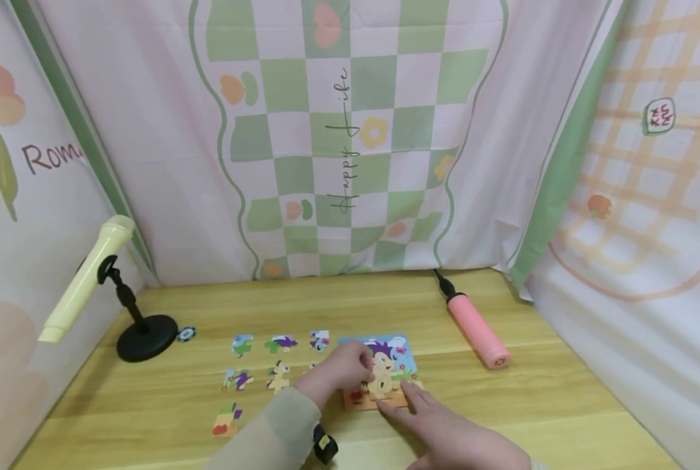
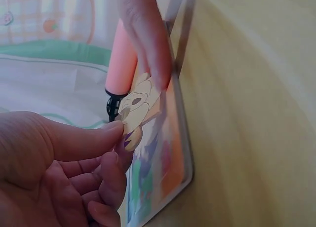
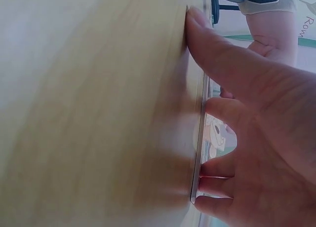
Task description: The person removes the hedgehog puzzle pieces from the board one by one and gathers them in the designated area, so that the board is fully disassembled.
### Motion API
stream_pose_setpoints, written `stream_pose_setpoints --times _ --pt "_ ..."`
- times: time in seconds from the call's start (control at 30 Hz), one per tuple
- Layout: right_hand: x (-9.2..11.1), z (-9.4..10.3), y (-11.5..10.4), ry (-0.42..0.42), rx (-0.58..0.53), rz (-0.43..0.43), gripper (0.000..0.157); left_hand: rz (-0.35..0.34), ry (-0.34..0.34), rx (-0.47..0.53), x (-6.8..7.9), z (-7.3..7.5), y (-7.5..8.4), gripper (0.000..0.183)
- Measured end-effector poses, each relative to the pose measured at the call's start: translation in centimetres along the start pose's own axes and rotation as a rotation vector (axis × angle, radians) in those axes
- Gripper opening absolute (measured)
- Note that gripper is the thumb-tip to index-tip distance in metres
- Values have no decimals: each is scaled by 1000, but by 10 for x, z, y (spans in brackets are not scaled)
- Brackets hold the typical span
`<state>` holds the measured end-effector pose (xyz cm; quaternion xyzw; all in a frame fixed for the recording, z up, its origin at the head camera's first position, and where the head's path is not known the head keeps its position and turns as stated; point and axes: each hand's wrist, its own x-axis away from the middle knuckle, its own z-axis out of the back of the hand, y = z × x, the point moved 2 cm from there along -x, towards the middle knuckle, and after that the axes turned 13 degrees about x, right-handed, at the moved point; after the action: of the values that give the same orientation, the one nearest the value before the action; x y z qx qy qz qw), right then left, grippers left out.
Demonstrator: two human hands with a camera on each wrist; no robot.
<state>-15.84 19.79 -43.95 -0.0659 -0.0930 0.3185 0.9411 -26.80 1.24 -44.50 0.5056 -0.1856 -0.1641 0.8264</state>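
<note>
A picture puzzle board (image 1: 401,346) with a purple-haired cartoon animal lies on the table in front of me. My left hand (image 1: 345,367) reaches over it from the left. In the left wrist view, its thumb and finger pinch a beige puzzle piece (image 2: 138,104) by one edge, tilted over the board. My right hand (image 1: 443,427) lies at the board's lower right, fairly straight fingers spread on the front edge. In the right wrist view, the right fingertips (image 3: 213,196) press along the board's rim, and the thumb reaches toward the table.
Left of the board lie several loose puzzle pieces (image 1: 279,377) in rough rows. A yellow toy microphone (image 1: 91,281) on a black stand (image 1: 147,338) is at the left, beside a small round disc (image 1: 186,334). A pink hand pump (image 1: 479,329) lies at the right. Curtains enclose the table.
</note>
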Motion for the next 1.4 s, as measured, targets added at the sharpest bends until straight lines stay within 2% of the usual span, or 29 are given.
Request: stream_pose_setpoints --times 0.27,0.57,0.7,0.83,1.03,1.2,1.3,1.4 --pt "-2 -1 -1 -2 21 0 95 -44 26 4 12 26 -2 16" --pt "-3 -2 -1 -3 20 -13 98 -90 60 -4 43 76 -14 14" --pt "-3 -3 0 -8 25 -16 99 -72 96 -10 62 97 -23 13" --pt "-4 -2 -1 -12 31 -21 98 -21 115 -22 80 112 -34 12" --pt "-2 0 -2 -20 31 -32 99 89 110 -14 97 123 -52 14" --pt "-2 0 -2 -23 15 -34 99 158 98 18 107 124 -61 13" --pt "-2 0 -2 -22 16 -30 99 166 87 55 111 122 -64 12" --pt "-2 0 -2 -22 12 -31 99 148 84 47 112 120 -66 12"
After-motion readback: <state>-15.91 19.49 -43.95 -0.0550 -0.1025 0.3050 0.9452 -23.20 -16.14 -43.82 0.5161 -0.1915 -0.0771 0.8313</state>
